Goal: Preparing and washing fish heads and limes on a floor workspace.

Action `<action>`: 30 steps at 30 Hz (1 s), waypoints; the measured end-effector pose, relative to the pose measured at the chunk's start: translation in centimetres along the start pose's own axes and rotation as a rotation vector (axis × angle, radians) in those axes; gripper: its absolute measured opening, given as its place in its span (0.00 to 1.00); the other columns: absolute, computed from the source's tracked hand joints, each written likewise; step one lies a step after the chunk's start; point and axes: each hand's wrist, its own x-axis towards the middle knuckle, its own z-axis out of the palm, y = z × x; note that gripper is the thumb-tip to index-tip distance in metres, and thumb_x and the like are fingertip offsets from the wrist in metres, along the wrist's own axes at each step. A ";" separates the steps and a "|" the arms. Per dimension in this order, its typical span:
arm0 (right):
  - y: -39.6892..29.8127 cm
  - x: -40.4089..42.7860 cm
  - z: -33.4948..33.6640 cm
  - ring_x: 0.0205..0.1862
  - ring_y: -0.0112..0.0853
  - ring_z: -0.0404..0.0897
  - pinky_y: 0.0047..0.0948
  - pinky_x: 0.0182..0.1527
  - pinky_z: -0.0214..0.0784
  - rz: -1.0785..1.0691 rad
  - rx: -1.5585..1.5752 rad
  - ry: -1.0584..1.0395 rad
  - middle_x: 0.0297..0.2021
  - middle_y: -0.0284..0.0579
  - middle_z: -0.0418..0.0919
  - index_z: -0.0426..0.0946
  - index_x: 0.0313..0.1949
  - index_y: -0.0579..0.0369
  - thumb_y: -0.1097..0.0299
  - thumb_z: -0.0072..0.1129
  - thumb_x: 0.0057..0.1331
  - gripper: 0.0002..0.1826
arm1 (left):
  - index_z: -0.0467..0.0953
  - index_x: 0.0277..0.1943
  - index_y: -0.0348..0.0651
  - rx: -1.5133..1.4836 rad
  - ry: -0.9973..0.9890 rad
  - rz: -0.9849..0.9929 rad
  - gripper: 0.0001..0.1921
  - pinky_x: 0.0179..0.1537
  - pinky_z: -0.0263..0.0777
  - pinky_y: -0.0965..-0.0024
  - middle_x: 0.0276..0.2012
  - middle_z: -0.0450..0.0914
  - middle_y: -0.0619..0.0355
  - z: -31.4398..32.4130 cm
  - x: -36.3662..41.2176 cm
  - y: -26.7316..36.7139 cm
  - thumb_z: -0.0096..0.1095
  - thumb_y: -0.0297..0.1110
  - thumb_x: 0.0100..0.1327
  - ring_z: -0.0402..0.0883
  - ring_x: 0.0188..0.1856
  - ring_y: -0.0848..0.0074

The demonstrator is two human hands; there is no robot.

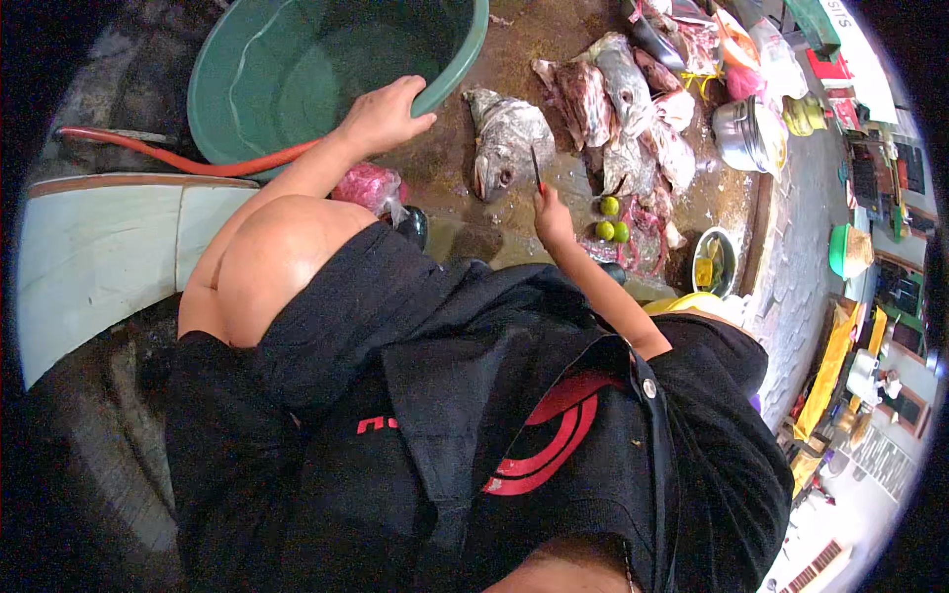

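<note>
My left hand (389,115) rests on the rim of a large green plastic basin (296,81), fingers spread, thumb apart. In my right hand (554,215) is a small knife (537,167) with a red handle, its blade pointing up beside a fish head. That fish head (511,144) lies on the wet brown floor between my hands. More fish heads (619,78) and cut, bloody fish pieces (589,104) are heaped to the right of it. Several green citrus fruits (609,206) sit just above my right forearm.
A red-orange hose (200,164) runs past the basin beside a white tiled ledge (111,252). A pink plastic bag (367,187) lies near my left forearm. At the right stand a metal pot (741,133) and a bowl with yellow items (714,261). Filled bags (778,63) lie farther up.
</note>
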 end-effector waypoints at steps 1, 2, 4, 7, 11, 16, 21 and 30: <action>0.3 -0.1 0.4 0.37 0.59 0.73 0.52 0.39 0.64 0.004 0.000 -0.004 0.32 0.68 0.74 0.61 0.50 0.53 0.55 0.39 0.65 0.19 | 0.66 0.44 0.39 0.007 0.021 0.020 0.21 0.44 0.67 0.57 0.42 0.71 0.47 0.0 0.2 -0.1 0.56 0.45 0.53 0.72 0.45 0.54; 0.6 -0.3 0.8 0.37 0.59 0.73 0.51 0.40 0.65 0.091 0.000 -0.094 0.32 0.67 0.74 0.61 0.50 0.53 0.55 0.39 0.65 0.19 | 0.66 0.44 0.39 0.015 0.042 0.040 0.21 0.45 0.67 0.57 0.42 0.71 0.47 0.1 0.1 -0.1 0.56 0.45 0.53 0.72 0.45 0.54; 1.5 -0.7 1.0 0.37 0.59 0.73 0.50 0.41 0.65 0.159 -0.140 -0.167 0.33 0.65 0.74 0.62 0.51 0.50 0.55 0.40 0.65 0.19 | 0.66 0.44 0.39 0.017 0.030 0.030 0.21 0.44 0.67 0.57 0.42 0.71 0.47 0.2 0.1 0.0 0.56 0.45 0.53 0.72 0.45 0.54; 4.7 -1.9 1.6 0.37 0.59 0.73 0.50 0.41 0.65 0.108 -0.135 -0.185 0.33 0.65 0.74 0.62 0.50 0.51 0.55 0.40 0.65 0.19 | 0.66 0.43 0.39 0.007 0.017 0.029 0.21 0.44 0.67 0.57 0.41 0.71 0.47 0.1 0.4 0.0 0.57 0.44 0.53 0.72 0.45 0.54; -0.7 -0.8 -0.7 0.38 0.59 0.73 0.51 0.41 0.64 0.026 -0.052 -0.076 0.34 0.65 0.75 0.61 0.50 0.52 0.56 0.39 0.65 0.18 | 0.66 0.43 0.38 0.020 -0.017 -0.002 0.21 0.44 0.67 0.57 0.41 0.71 0.47 -0.1 -0.2 -0.1 0.57 0.45 0.53 0.72 0.45 0.54; 1.6 -1.6 0.6 0.39 0.59 0.73 0.53 0.42 0.63 0.191 -0.199 -0.225 0.35 0.68 0.74 0.62 0.48 0.52 0.52 0.36 0.65 0.20 | 0.66 0.45 0.38 0.025 -0.010 0.011 0.22 0.45 0.67 0.59 0.43 0.71 0.47 0.3 0.3 -0.1 0.57 0.45 0.53 0.72 0.46 0.55; 1.6 -1.1 -0.2 0.40 0.59 0.73 0.53 0.43 0.63 0.161 -0.167 -0.193 0.35 0.68 0.74 0.62 0.48 0.52 0.52 0.37 0.65 0.20 | 0.67 0.43 0.38 0.005 0.107 0.081 0.21 0.41 0.67 0.57 0.39 0.72 0.46 0.6 0.0 -0.7 0.58 0.45 0.53 0.73 0.42 0.53; 5.5 -1.9 2.0 0.33 0.61 0.73 0.56 0.36 0.63 0.056 -0.124 -0.153 0.29 0.67 0.74 0.61 0.48 0.51 0.54 0.37 0.66 0.17 | 0.66 0.44 0.38 0.002 0.050 0.045 0.21 0.44 0.67 0.57 0.43 0.71 0.48 0.9 0.4 -0.5 0.57 0.45 0.54 0.72 0.45 0.55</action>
